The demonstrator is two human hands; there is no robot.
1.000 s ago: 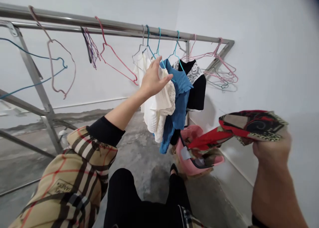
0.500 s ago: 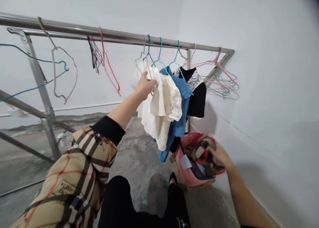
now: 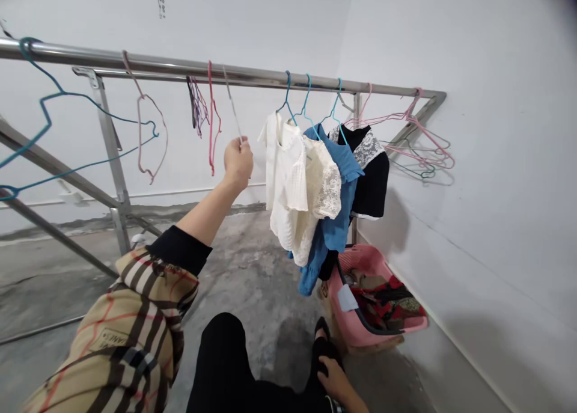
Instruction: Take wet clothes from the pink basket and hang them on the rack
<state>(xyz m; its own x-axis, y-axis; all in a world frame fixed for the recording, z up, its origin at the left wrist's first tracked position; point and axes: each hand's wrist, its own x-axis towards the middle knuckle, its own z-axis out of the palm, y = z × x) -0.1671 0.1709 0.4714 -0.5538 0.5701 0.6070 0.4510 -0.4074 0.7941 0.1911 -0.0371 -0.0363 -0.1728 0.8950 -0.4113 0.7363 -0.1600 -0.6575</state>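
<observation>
My left hand [image 3: 238, 161] is raised and closed on a thin grey wire hanger [image 3: 232, 103] that hooks over the steel rail [image 3: 148, 64]. Just right of it hang white garments [image 3: 295, 184], a blue top [image 3: 336, 220] and a black top with lace [image 3: 372, 172] on teal hangers. My right hand [image 3: 336, 380] is low at the bottom edge, resting on my black-clad leg with its fingers curled and nothing in it. The red patterned cloth [image 3: 390, 299] lies in the pink basket [image 3: 356, 326] on the floor.
Empty hangers hang along the rail: blue [image 3: 45, 109] at far left, pink [image 3: 151, 130], a purple bunch [image 3: 196, 103], red [image 3: 211, 121], and pink ones [image 3: 419, 145] at the right end. White walls close in behind and to the right. The floor is bare concrete.
My right hand lowered the red patterned cloth into the pink basket, let go and came back to my leg. My left hand left the white garment and took a grey hanger farther left.
</observation>
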